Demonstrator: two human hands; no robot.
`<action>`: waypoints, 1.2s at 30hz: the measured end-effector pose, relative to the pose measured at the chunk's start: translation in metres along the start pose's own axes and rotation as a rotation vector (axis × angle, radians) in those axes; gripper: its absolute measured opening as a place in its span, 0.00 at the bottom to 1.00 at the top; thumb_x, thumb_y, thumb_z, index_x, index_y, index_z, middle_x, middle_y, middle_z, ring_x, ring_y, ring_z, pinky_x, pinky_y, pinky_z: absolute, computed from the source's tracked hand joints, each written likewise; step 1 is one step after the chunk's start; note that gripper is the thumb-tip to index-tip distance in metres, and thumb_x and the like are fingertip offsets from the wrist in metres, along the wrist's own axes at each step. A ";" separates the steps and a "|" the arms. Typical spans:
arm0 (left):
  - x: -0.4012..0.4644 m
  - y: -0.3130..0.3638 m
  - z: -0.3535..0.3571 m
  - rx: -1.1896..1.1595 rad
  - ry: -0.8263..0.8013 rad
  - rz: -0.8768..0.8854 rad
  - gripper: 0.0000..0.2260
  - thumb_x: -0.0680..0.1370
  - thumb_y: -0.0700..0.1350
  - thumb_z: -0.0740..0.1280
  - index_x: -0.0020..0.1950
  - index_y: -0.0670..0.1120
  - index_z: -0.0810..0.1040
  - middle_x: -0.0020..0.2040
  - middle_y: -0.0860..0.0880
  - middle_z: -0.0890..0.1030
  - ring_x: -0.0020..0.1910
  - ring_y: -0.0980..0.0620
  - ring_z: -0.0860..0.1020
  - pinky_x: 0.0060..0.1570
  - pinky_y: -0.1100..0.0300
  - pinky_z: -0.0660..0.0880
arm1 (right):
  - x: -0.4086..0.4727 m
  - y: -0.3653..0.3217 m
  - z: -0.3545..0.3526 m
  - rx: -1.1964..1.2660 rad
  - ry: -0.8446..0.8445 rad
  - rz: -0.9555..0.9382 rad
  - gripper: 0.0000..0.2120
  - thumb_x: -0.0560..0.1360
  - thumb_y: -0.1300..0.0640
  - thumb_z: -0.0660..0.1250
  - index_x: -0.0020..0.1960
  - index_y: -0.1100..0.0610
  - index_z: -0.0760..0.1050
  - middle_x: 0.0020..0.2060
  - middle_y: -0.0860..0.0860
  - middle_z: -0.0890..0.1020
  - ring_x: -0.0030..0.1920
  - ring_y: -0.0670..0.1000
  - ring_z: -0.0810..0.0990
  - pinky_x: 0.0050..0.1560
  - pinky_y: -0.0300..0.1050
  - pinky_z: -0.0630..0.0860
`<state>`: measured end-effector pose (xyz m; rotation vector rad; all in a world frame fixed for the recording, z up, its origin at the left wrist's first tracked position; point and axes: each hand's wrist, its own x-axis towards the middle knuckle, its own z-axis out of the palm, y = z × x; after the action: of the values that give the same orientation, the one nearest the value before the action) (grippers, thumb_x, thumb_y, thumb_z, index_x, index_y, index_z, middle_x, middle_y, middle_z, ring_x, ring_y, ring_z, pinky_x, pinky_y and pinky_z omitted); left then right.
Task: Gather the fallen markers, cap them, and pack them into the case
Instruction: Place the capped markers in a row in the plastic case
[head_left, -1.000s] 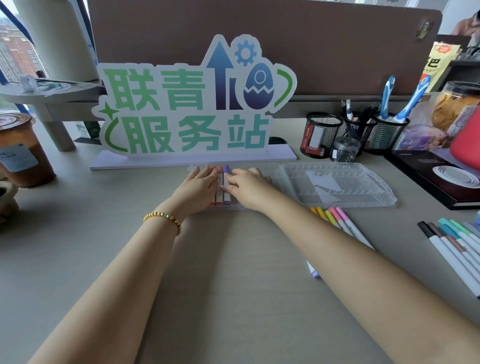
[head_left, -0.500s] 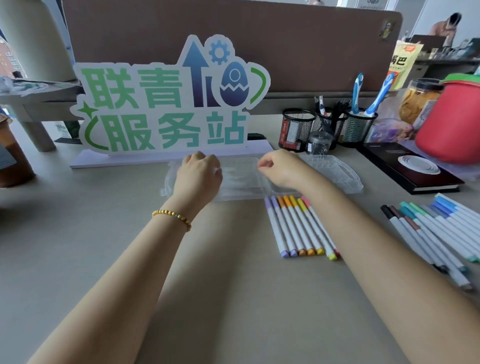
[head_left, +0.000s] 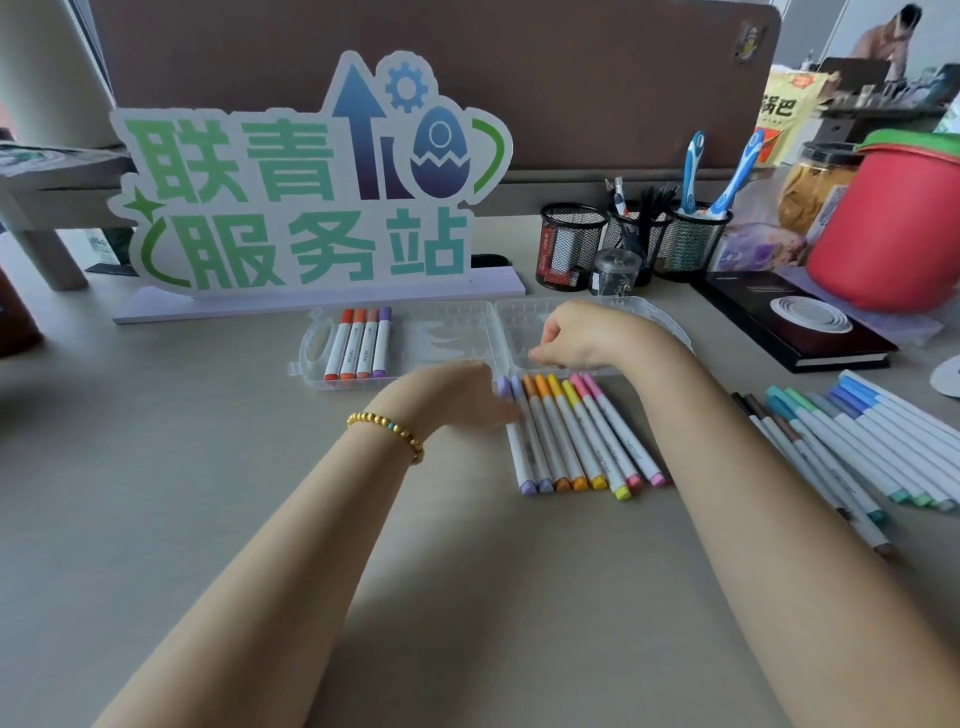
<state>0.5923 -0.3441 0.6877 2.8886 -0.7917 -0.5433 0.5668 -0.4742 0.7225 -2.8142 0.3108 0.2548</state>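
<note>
A clear plastic case lies open on the desk in front of the sign. Four capped markers, orange to purple, lie side by side in its left end. A row of capped purple, orange, yellow and pink markers lies on the desk just in front of the case. My left hand, with a bead bracelet on the wrist, touches the leftmost purple marker of that row. My right hand hovers over the case's right half, just above the row's far ends, its fingers curled with nothing visible in them.
A second bunch of blue, green and brown markers lies at the right. Behind the case stand a large sign, mesh pen cups, a small jar, a black book and a red container.
Both hands have left the case's left end, where the four markers now show. The left hand came down to the marker row; the right hand hovers just above the row's far ends.
</note>
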 end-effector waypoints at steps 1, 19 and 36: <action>-0.001 0.001 0.000 -0.005 -0.006 0.003 0.17 0.81 0.52 0.54 0.35 0.45 0.66 0.32 0.48 0.66 0.32 0.53 0.65 0.34 0.63 0.62 | 0.000 0.000 0.000 0.001 -0.001 0.002 0.15 0.79 0.51 0.62 0.52 0.63 0.78 0.42 0.55 0.79 0.43 0.53 0.75 0.39 0.43 0.67; -0.004 -0.034 -0.023 -0.075 0.040 -0.007 0.16 0.80 0.52 0.58 0.43 0.41 0.75 0.32 0.48 0.72 0.29 0.53 0.68 0.30 0.65 0.66 | -0.007 -0.030 0.029 -0.322 -0.106 -0.049 0.17 0.78 0.54 0.60 0.33 0.57 0.61 0.31 0.52 0.68 0.29 0.51 0.67 0.30 0.40 0.63; 0.024 -0.101 -0.055 -0.598 0.451 -0.206 0.20 0.78 0.54 0.62 0.30 0.43 0.70 0.29 0.47 0.67 0.27 0.51 0.63 0.29 0.60 0.60 | 0.011 -0.039 0.014 0.315 -0.007 -0.074 0.10 0.77 0.53 0.59 0.41 0.57 0.70 0.29 0.51 0.70 0.27 0.49 0.66 0.29 0.41 0.61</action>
<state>0.6797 -0.2692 0.7126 2.3925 -0.2133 -0.0961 0.5845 -0.4351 0.7174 -2.5074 0.2221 0.1815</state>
